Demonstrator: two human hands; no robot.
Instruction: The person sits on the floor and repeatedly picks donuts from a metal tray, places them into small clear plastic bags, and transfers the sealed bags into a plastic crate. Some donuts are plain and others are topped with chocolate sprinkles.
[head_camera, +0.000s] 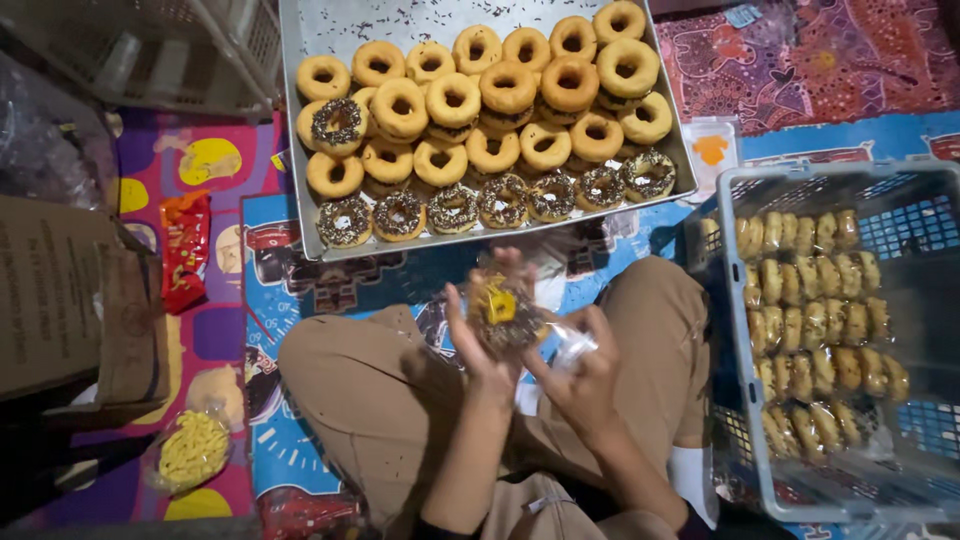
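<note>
My left hand (478, 345) and my right hand (583, 375) are raised over my crossed legs and together hold a chocolate-sprinkled doughnut in a clear plastic bag (505, 312) with a small yellow label. My left hand cups the bag from the left, fingers up. At the bag's right side, my right hand pinches the loose plastic. In front of my knees lies a metal tray (322, 30) filled with plain doughnuts (508, 88) and a front row of sprinkled doughnuts (453, 208).
A grey plastic crate (745, 330) at my right holds rows of bagged doughnuts (815, 330). At the left are a cardboard box (60, 300), a red packet (185, 250) and a bag of yellow pieces (193, 452). A white crate (150, 50) stands at the far left on the patterned mat.
</note>
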